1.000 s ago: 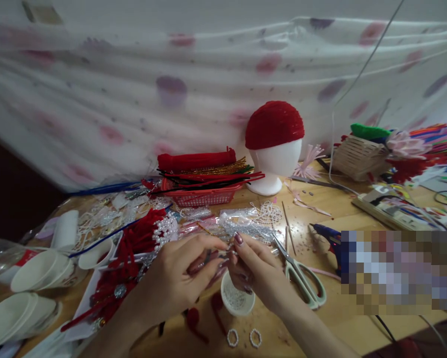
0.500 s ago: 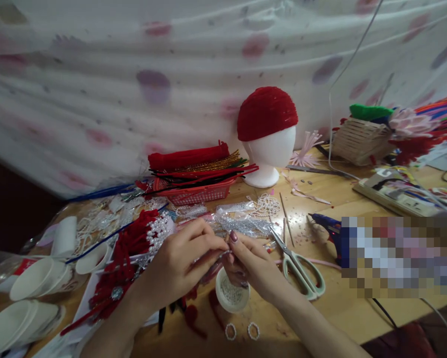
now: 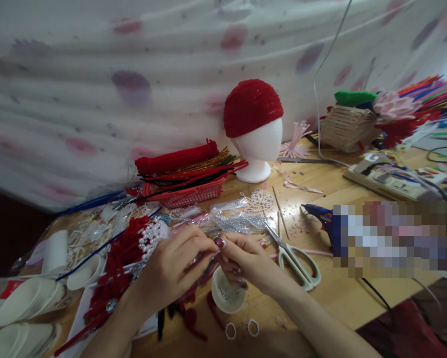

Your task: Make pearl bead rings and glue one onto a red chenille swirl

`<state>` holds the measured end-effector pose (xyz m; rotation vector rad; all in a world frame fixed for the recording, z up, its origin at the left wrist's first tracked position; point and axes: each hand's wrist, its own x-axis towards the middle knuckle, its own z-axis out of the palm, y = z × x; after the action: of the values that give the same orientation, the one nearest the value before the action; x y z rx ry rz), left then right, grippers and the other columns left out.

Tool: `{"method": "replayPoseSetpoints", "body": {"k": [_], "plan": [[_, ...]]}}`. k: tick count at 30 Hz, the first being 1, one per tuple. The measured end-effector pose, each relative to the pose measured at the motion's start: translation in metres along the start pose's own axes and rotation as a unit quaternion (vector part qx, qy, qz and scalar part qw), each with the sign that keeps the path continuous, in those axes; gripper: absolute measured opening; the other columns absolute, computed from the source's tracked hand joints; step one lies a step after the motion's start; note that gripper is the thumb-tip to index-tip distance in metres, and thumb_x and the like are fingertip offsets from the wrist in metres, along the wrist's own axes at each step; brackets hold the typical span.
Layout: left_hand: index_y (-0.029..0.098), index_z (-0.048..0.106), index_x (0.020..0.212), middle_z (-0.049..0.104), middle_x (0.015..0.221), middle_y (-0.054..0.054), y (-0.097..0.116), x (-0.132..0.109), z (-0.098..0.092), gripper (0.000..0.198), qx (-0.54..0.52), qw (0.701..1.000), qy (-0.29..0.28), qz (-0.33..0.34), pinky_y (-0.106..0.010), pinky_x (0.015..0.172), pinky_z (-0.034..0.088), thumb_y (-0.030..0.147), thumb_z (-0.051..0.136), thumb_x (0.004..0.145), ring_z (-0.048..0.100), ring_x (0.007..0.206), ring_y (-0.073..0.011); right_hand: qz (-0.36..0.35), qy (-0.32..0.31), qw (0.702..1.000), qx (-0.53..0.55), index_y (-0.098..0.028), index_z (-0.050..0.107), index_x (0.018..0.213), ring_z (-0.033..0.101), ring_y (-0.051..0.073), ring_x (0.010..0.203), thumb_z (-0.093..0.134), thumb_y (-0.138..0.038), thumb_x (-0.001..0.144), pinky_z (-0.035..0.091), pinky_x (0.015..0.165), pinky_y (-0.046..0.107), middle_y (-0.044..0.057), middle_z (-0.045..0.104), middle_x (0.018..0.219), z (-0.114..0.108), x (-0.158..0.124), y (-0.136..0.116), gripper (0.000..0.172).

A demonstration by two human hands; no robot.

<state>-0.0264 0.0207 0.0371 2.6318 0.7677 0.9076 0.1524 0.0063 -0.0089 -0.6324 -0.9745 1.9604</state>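
My left hand [image 3: 184,256] and my right hand [image 3: 241,258] meet fingertip to fingertip over the table, both pinched. Whatever lies between their fingers is too small to make out. Just beneath them stands a small white cup [image 3: 226,293] filled with tiny pearl beads. Two rings of white beads, one on the left [image 3: 230,330] and one on the right [image 3: 253,327], lie in front of the cup. To the right of my right hand rest scissors [image 3: 292,258] with pale handles, their blades slightly apart.
A white foam head [image 3: 262,144] wears a red cap [image 3: 253,108]. Beside it sits a red basket [image 3: 193,193] of craft stems. A blue glue gun [image 3: 320,219] lies right. Paper cups [image 3: 25,303] and red fuzzy pieces [image 3: 113,278] crowd the left. A power strip [image 3: 383,176] is at back right.
The camera view has shifted slightly, so the background sits further left. Both hands stay pinched together above the bead cup, with only small finger movement.
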Motion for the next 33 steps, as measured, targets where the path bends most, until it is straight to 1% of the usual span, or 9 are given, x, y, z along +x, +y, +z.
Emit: {"method": "replayPoseSetpoints", "body": {"k": [7, 11, 13, 15, 18, 25, 27, 31, 33], "plan": [[0.02, 0.059, 0.102, 0.051, 0.093, -0.001, -0.002, -0.003, -0.005, 0.02, 0.044, 0.999, 0.023, -0.007, -0.022, 0.077, 0.049, 0.003, 0.053, 0.091, 0.055, 0.085, -0.012, -0.021, 0.022, 0.999, -0.024, -0.02, 0.043, 0.063, 0.033, 0.003, 0.035, 0.065, -0.059, 0.083, 0.029, 0.034, 0.016, -0.01, 0.039, 0.046, -0.005, 0.001, 0.004, 0.049], [0.023, 0.059, 0.1, 0.046, 0.1, -0.002, -0.003, -0.008, -0.014, 0.022, 0.044, 0.997, 0.057, -0.031, -0.022, 0.074, 0.051, 0.004, 0.053, 0.091, 0.054, 0.086, -0.0127, -0.018, 0.033, 0.999, -0.024, -0.02, 0.043, 0.063, 0.033, 0.003, 0.035, 0.066, -0.059, 0.081, 0.03, 0.033, 0.016, -0.01, 0.039, 0.046, -0.01, 0.002, 0.003, 0.049], [0.024, 0.061, 0.096, 0.045, 0.106, -0.003, -0.002, -0.011, -0.018, 0.02, 0.027, 0.998, 0.045, -0.043, -0.024, 0.076, 0.051, 0.007, 0.054, 0.091, 0.053, 0.087, -0.0132, -0.015, 0.033, 0.999, -0.016, -0.02, 0.043, 0.063, 0.032, 0.003, 0.035, 0.066, -0.058, 0.082, 0.03, 0.033, 0.016, -0.01, 0.038, 0.046, -0.013, 0.003, 0.003, 0.048], [0.025, 0.064, 0.093, 0.045, 0.113, -0.003, 0.0, -0.013, -0.018, 0.019, 0.016, 0.999, 0.003, -0.05, -0.025, 0.077, 0.051, 0.008, 0.056, 0.091, 0.052, 0.086, -0.013, -0.014, 0.03, 0.999, -0.005, -0.02, 0.043, 0.064, 0.03, 0.003, 0.036, 0.066, -0.055, 0.084, 0.028, 0.033, 0.015, -0.011, 0.036, 0.046, -0.015, 0.003, 0.003, 0.046], [0.026, 0.068, 0.095, 0.044, 0.121, -0.004, 0.002, -0.016, -0.009, 0.021, 0.032, 0.997, -0.05, -0.055, -0.026, 0.073, 0.05, 0.009, 0.056, 0.091, 0.05, 0.08, -0.0118, -0.024, 0.04, 0.999, 0.0, -0.02, 0.043, 0.065, 0.027, 0.003, 0.037, 0.064, -0.054, 0.085, 0.025, 0.033, 0.015, -0.011, 0.033, 0.048, -0.018, 0.002, 0.003, 0.045], [0.027, 0.069, 0.105, 0.048, 0.123, -0.006, 0.004, -0.024, 0.018, 0.034, 0.022, 0.997, -0.073, -0.028, -0.031, 0.081, 0.053, 0.003, 0.05, 0.091, 0.054, 0.094, -0.0166, -0.047, 0.083, 0.994, -0.053, -0.02, 0.043, 0.065, 0.03, 0.004, 0.038, 0.06, -0.054, 0.087, 0.021, 0.036, 0.017, -0.01, 0.037, 0.051, -0.025, -0.007, 0.007, 0.044], [0.027, 0.067, 0.104, 0.049, 0.122, -0.006, 0.007, -0.025, 0.018, 0.03, 0.005, 0.997, -0.065, -0.043, -0.03, 0.079, 0.054, 0.003, 0.052, 0.091, 0.056, 0.096, -0.0166, -0.049, 0.093, 0.992, -0.069, -0.02, 0.042, 0.065, 0.03, 0.004, 0.038, 0.059, -0.053, 0.088, 0.022, 0.037, 0.017, -0.009, 0.038, 0.05, -0.026, -0.009, 0.009, 0.044], [0.022, 0.054, 0.104, 0.055, 0.116, -0.008, 0.016, -0.017, 0.015, 0.016, 0.01, 0.995, 0.005, -0.102, -0.034, 0.083, 0.054, 0.016, 0.059, 0.091, 0.058, 0.105, -0.0212, -0.056, 0.103, 0.988, -0.103, -0.021, 0.041, 0.064, 0.03, 0.005, 0.038, 0.056, -0.057, 0.089, 0.022, 0.036, 0.018, -0.009, 0.038, 0.049, -0.025, -0.012, 0.013, 0.046], [0.021, 0.051, 0.109, 0.06, 0.109, -0.008, 0.02, -0.01, 0.014, 0.015, 0.053, 0.992, -0.012, -0.112, -0.038, 0.084, 0.052, 0.018, 0.053, 0.094, 0.059, 0.103, -0.0225, -0.074, 0.111, 0.982, -0.133, -0.021, 0.042, 0.065, 0.031, 0.005, 0.039, 0.053, -0.058, 0.09, 0.023, 0.037, 0.018, -0.009, 0.038, 0.049, -0.022, -0.014, 0.015, 0.047]]}}
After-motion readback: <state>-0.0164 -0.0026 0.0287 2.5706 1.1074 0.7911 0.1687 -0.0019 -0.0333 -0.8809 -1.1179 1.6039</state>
